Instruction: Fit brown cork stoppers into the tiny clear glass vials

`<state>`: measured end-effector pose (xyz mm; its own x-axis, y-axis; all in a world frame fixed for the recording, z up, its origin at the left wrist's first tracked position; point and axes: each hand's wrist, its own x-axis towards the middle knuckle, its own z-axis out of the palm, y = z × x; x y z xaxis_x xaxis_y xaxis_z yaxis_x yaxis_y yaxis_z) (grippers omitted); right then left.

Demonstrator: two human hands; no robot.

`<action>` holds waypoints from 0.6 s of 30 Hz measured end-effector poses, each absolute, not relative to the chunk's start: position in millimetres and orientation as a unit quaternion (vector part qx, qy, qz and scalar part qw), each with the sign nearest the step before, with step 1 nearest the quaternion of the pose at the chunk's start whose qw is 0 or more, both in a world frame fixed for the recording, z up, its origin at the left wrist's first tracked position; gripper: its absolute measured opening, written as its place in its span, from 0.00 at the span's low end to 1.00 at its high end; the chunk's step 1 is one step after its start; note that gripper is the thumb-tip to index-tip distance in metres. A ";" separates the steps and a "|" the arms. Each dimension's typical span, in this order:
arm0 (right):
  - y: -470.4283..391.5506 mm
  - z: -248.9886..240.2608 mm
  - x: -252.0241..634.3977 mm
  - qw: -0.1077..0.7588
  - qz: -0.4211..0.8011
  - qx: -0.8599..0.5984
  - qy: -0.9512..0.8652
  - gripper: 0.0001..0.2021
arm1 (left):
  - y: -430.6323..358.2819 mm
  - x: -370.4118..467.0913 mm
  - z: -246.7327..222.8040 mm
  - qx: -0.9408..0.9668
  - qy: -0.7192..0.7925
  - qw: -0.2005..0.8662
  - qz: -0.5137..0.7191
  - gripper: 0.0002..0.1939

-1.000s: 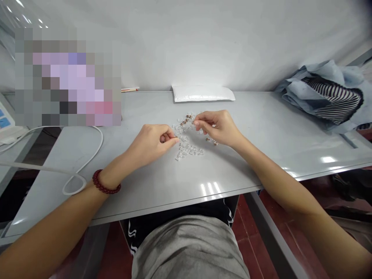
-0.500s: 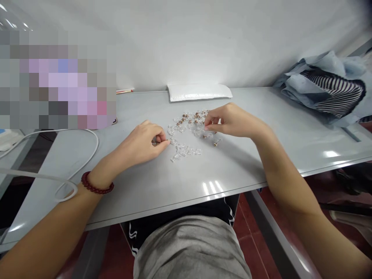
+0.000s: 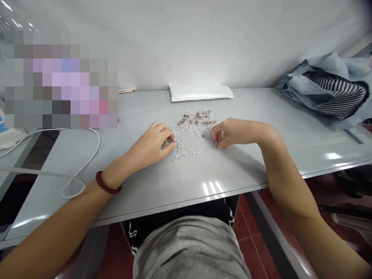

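My left hand [image 3: 155, 144] is closed in a pinch at the left side of the small glass pieces. A tiny clear glass bottle [image 3: 178, 142] shows at its fingertips, and brown bits like corks [image 3: 167, 142] show beneath the fingers. On the right, my right hand [image 3: 228, 133] pinches down at the tabletop on a tiny corked glass bottle [image 3: 216, 142], mostly covered by the fingers. Between and beyond the hands lies a loose pile of tiny corked bottles [image 3: 197, 117]. Nearer to me is a small group of clear glass bottles [image 3: 186, 150] without visible corks.
A white padded envelope [image 3: 201, 93] lies against the wall on the grey table [image 3: 180, 182]. Blue-grey bags with striped cloth [image 3: 334, 91] stand at the right. A white cable [image 3: 99, 143] loops at the left, near my forearm. Pencil-like sticks [image 3: 126, 91] lie at the back.
My right hand has come down and toward me, onto the spot where a single corked bottle lay. My left hand has shifted right, closer to the clear bottles.
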<state>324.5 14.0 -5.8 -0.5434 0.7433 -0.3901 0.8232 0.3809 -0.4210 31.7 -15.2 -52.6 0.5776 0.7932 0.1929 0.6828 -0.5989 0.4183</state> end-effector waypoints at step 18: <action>-24.2 -36.8 249.8 -0.280 -0.173 0.242 0.913 0.08 | -31.6 43.8 -26.6 0.821 0.417 0.291 0.260 0.14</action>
<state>249.8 -24.2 -36.8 -0.7259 0.5391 0.4271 0.3456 0.8228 -0.4512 43.8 -31.6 -26.6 0.5182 0.8352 0.1842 0.5333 -0.4839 0.6938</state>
